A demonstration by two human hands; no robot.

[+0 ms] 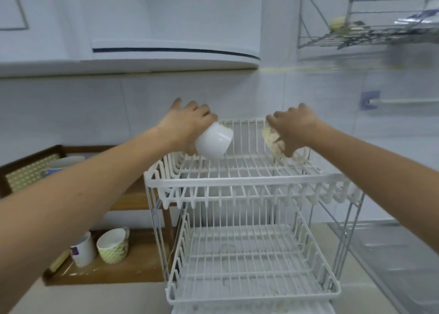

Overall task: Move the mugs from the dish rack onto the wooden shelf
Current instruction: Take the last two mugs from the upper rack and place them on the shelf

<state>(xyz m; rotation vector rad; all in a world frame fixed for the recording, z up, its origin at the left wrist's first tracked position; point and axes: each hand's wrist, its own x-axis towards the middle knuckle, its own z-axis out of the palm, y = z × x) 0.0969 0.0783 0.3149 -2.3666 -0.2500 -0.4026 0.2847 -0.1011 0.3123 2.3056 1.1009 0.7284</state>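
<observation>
White mug (213, 142) in left hand (187, 123), above rack's (237, 183) top edge

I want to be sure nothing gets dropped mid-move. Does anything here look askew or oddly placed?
Both mugs in hand are tipped. The left hand holds a white mug tilted over the dish rack top tier; the right hand grips a patterned mug on its side. Mugs on the wooden shelf stand upright.

Wooden shelf (142, 269): lower board holds white mug (83, 250), patterned mug (113, 246); upper board, blue-rimmed mug (64, 164).
</observation>
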